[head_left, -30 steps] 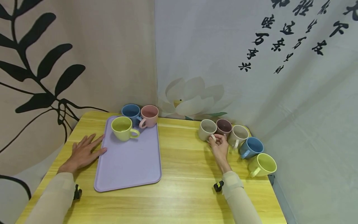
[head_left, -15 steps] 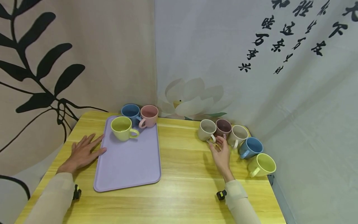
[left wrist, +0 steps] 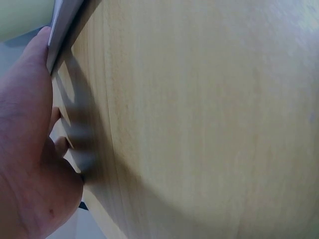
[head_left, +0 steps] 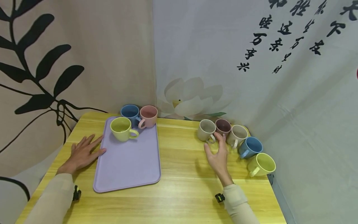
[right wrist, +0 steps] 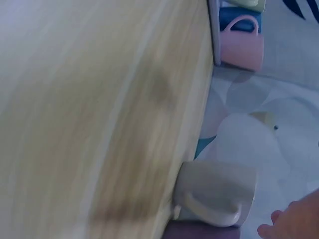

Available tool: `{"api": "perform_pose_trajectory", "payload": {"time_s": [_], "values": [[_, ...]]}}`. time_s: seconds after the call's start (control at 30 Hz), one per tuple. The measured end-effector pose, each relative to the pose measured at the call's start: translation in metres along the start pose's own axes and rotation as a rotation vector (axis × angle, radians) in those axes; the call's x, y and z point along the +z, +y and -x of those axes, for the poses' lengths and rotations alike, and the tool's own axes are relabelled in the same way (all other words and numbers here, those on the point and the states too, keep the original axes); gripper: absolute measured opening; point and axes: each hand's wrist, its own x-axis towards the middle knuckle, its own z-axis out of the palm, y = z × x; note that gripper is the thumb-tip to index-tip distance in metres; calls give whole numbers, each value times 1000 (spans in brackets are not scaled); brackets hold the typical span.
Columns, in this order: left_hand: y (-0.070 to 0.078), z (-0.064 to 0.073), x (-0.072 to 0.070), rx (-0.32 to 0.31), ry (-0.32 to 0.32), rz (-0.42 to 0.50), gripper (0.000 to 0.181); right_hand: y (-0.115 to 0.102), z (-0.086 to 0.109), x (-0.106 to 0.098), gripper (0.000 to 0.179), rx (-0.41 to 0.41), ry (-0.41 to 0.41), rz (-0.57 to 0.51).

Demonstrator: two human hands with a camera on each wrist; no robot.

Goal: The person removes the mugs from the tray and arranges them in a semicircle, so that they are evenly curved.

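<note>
My left hand [head_left: 81, 155] lies at the left edge of a lilac tray [head_left: 128, 168], fingers spread, thumb and a fingertip touching the rim. Toward the tray's back stand a yellow-green mug [head_left: 121, 130], a blue mug [head_left: 130, 112] and a pink mug [head_left: 149, 116]. My right hand [head_left: 218, 157] is beside the handle of a white mug [head_left: 205, 132], thumb and fingers apart and gripping nothing. A dark purple mug [head_left: 222, 127] stands just behind its fingertips. In the right wrist view the white mug [right wrist: 217, 186] shows its handle, with part of the hand [right wrist: 296, 224] at the corner.
Right of the purple mug, another white mug [head_left: 237, 135], a blue mug [head_left: 250, 147] and a yellow-green mug [head_left: 262, 164] follow the right edge of the wooden table [head_left: 184, 186]. A printed curtain [head_left: 193, 56] hangs behind the table.
My right thumb and fingers have let go of the white mug's handle and spread apart, the thumb moving left and down. The white mug and my left hand have stayed in place.
</note>
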Motion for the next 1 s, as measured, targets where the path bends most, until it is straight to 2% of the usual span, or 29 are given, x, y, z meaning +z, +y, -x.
{"api": "perform_pose_trajectory", "payload": {"time_s": [0.1, 0.27, 0.57, 1.0], "values": [[1, 1, 0, 1, 2, -2, 86, -8, 0, 6, 64, -37, -17, -35], [1, 2, 1, 2, 0, 3, 86, -19, 2, 17, 65, 19, -65, -83], [-2, 2, 1, 0, -2, 7, 86, -35, 8, 41, 65, 68, -175, -126], [-1, 1, -1, 7, -5, 17, 86, -60, 10, 84, 68, 76, -323, -170]]}}
